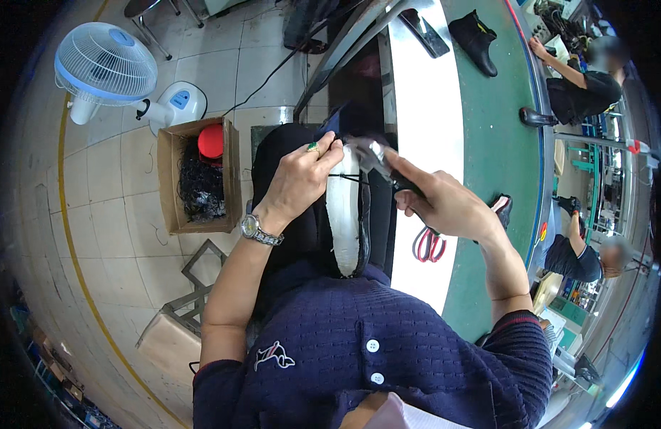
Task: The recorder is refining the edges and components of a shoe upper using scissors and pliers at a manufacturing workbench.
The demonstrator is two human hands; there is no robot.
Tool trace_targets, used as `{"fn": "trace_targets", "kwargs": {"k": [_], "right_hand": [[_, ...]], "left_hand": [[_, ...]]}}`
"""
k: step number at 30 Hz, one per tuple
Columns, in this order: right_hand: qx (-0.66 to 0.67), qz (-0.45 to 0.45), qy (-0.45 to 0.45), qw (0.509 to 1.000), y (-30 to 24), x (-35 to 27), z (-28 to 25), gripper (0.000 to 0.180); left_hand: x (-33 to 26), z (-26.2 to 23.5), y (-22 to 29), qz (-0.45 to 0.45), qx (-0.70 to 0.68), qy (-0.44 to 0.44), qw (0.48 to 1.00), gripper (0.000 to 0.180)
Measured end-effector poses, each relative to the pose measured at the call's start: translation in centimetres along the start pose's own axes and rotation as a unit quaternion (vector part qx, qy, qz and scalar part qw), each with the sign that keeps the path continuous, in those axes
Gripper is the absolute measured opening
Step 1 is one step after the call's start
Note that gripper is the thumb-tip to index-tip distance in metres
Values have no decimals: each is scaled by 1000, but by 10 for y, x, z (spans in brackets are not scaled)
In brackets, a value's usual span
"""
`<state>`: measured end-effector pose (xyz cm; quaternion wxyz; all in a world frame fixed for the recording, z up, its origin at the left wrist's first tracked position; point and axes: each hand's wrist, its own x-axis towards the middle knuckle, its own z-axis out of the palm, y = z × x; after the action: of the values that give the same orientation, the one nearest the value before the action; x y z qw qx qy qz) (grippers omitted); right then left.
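A dark shoe (342, 229) lies bottom up on my lap, its long white underside facing me. Dark cord (350, 176) crosses that underside near the far end. My left hand (302, 175), with a watch and a green-stoned ring, pinches the dark edge of the shoe at its far end. From the right, my right hand (445, 204) grips the dark handles of metal pliers (370, 154). The pliers' head is at the shoe's far end, close to my left fingertips; it is blurred, so I cannot tell what its jaws hold.
Red-handled scissors (429, 245) lie on the white bench strip (427, 114) to my right. Beyond it, a green conveyor (498, 136) carries a black boot (475, 41). Two people work across it. Leftward are a cardboard box (235, 164) of dark scraps and a fan (105, 64).
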<state>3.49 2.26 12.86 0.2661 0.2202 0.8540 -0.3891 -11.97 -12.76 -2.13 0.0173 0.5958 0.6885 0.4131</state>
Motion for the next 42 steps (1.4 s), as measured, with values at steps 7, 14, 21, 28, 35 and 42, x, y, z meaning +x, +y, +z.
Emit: {"fn": "trace_targets", "kwargs": {"k": [7, 14, 21, 28, 35, 42], "right_hand": [[-129, 44, 156, 978, -20, 28, 30, 72], [-129, -47, 222, 965, -1, 13, 32, 67], [-217, -22, 178, 959, 9, 27, 44, 69], [-60, -192, 370, 907, 9, 34, 39, 69], [-165, -92, 274, 943, 13, 29, 36, 73], [-149, -31, 160, 975, 20, 31, 41, 68]], "left_hand": [[-4, 1, 2, 7, 24, -3, 1000, 21], [-5, 0, 2, 23, 51, -13, 998, 23], [-5, -1, 2, 26, 39, 7, 999, 21], [-4, -2, 1, -83, -110, 35, 990, 19], [-5, -1, 4, -196, -237, 30, 951, 24], [-2, -5, 8, -202, -223, 25, 953, 23]]}}
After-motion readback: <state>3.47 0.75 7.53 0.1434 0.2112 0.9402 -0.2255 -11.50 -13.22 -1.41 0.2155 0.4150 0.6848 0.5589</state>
